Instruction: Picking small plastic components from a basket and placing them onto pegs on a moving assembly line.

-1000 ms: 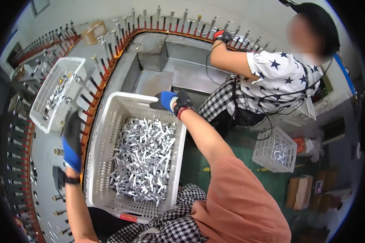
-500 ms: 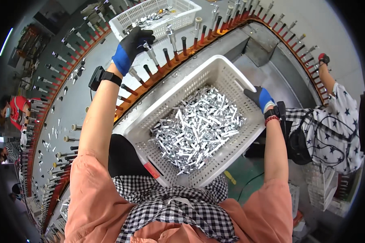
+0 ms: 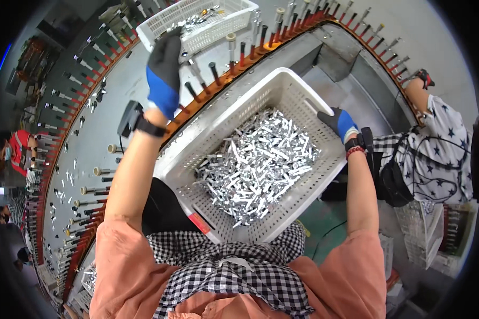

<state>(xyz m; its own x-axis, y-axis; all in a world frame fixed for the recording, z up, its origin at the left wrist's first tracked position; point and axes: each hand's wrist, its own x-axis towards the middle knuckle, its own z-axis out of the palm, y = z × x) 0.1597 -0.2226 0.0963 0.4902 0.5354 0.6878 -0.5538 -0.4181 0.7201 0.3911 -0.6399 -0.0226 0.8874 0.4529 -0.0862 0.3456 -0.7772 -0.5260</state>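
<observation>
A large white perforated plastic basket (image 3: pixel 287 85) rests in front of me, heaped with several small shiny metal parts (image 3: pixel 258 165). My right hand (image 3: pixel 336 122), in a blue and black glove, grips the basket's right rim. My left hand (image 3: pixel 164 72), gloved the same way, is raised over the round grey worktable (image 3: pixel 109 106) and touches the near edge of a smaller white basket (image 3: pixel 197 21) that holds a few metal parts. A black band with a small device sits on my left wrist.
Upright pins (image 3: pixel 243 53) stand along the table's orange rim. A co-worker in a star-print shirt (image 3: pixel 444 138) stands to my right, one hand on the rim. More white baskets (image 3: pixel 426 234) sit on the floor at right. Another person (image 3: pixel 16 151) is at far left.
The view has swung from the right side round over the basket. My left hand has risen from the table's near side to the smaller basket. My right hand stays on the big basket's rim.
</observation>
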